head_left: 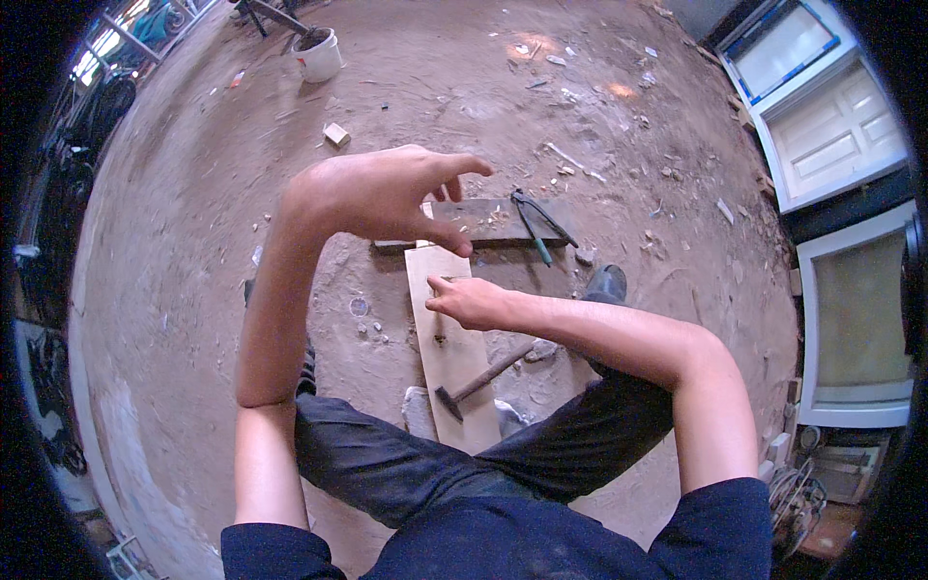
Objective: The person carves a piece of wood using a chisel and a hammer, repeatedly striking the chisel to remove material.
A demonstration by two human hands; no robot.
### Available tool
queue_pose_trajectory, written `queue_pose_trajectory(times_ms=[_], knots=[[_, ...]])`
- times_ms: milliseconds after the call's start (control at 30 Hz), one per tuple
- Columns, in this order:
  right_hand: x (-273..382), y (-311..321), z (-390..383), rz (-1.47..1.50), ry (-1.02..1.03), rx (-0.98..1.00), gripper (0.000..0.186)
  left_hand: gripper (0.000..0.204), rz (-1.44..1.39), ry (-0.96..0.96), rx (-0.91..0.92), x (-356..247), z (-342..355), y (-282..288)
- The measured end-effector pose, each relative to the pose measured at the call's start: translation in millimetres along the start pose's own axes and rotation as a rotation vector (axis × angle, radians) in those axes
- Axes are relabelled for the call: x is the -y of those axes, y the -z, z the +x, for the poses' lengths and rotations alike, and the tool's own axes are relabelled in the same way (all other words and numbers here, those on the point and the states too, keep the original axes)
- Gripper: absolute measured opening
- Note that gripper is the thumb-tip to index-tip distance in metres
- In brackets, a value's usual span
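Note:
My left hand (391, 193) hovers over the far end of a pale wooden board (454, 358), its fingers and thumb spread with nothing visible between them. Just nearer to me, my right hand (469, 304) is at the board's surface with its fingers curled together; anything in them is too small to make out. Dark spots, perhaps knots or holes, mark the board. A hammer (488, 375) lies across its near part, head on the wood and handle pointing up to the right. Beyond, a dark plank (483, 220) lies crosswise under the board's far end, with green-handled pincers (536, 228) resting on it.
My bent legs (387, 454) flank the board. Wood chips and stones litter the dirt floor (435, 106). A small wood block (336, 133) and a white bucket (318, 58) are farther off. White panelled doors (831, 130) and a framed panel (858, 314) stand along the right.

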State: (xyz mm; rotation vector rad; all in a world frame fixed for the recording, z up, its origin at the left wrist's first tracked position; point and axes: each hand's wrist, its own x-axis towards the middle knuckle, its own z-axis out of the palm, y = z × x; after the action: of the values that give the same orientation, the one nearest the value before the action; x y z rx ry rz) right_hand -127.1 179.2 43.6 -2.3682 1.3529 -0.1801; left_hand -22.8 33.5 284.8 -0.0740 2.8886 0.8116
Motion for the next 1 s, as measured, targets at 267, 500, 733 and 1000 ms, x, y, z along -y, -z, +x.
queue_pose_trajectory(times_ms=[267,500,733,1000], knots=[[2,-6,1,-0.021,-0.049,0.023,0.029,0.079,0.065,0.162,0.077,-4,5,-6],[12,-4,11,-0.046,-0.003,0.030,0.038,0.081,-0.136,0.264,0.169,81,-22,-83],[3,-17,8,0.074,-0.009,-0.212,0.036,0.089,-0.249,0.086,0.088,169,-34,-200],[1,-8,6,0.296,-0.082,-0.135,0.038,0.059,-0.492,0.021,-0.082,142,-26,-269]])
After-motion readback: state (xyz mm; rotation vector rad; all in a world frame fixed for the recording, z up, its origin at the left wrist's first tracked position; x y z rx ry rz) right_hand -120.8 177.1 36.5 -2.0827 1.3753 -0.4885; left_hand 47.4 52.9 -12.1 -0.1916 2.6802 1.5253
